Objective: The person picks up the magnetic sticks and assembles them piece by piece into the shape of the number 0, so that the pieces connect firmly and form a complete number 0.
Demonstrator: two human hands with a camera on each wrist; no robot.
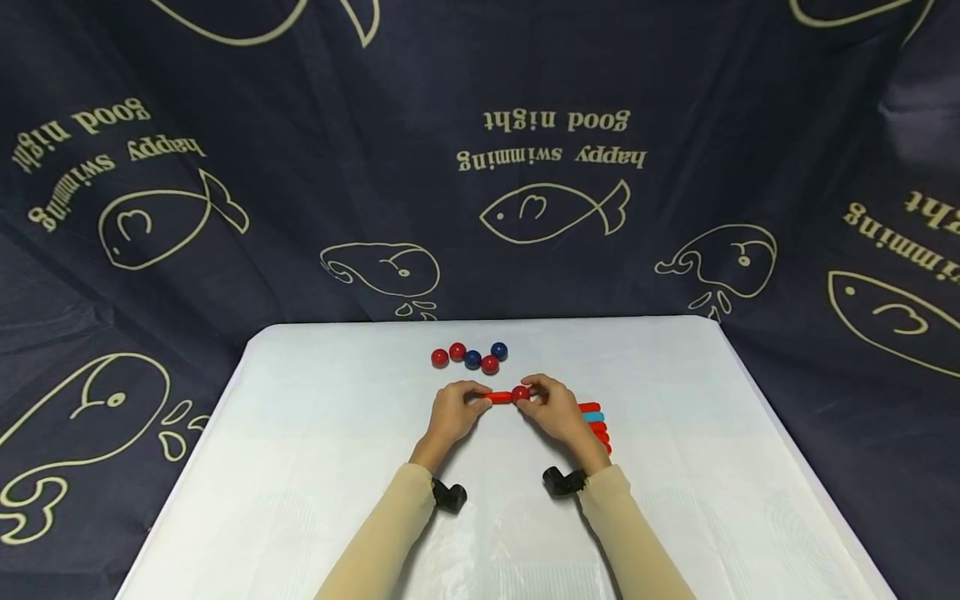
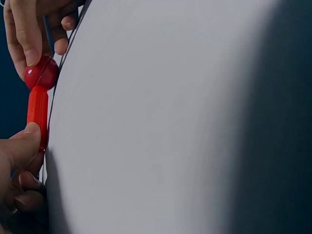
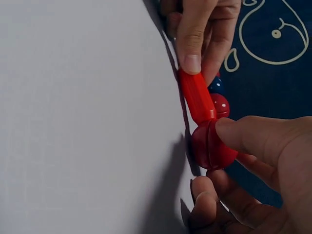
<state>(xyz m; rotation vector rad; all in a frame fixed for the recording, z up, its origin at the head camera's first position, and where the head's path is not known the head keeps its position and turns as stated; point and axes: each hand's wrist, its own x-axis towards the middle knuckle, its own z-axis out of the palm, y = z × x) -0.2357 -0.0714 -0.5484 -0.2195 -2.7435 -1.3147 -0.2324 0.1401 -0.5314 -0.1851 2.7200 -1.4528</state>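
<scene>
Between thumb and fingers, my left hand [image 1: 454, 410] pinches one end of a short red rod [image 1: 498, 398]. My right hand [image 1: 558, 410] grips a glossy red ball [image 1: 521, 394] by its side. In the left wrist view, the rod [image 2: 38, 109] meets the ball [image 2: 42, 73] end-on. A thin seam line runs round the ball [image 3: 210, 146] in the right wrist view. Both pieces are held low over the white table. Beyond the hands lie red balls [image 1: 439, 358] and blue balls [image 1: 472, 360] in a loose zigzag.
Beside the right wrist lies a row of several rods, mostly red with one light blue rod [image 1: 592, 417], partly hidden by that arm. The white table [image 1: 315, 467] ends at a dark cloth [image 1: 420, 167] printed with fish and whales, which hangs behind and at the sides.
</scene>
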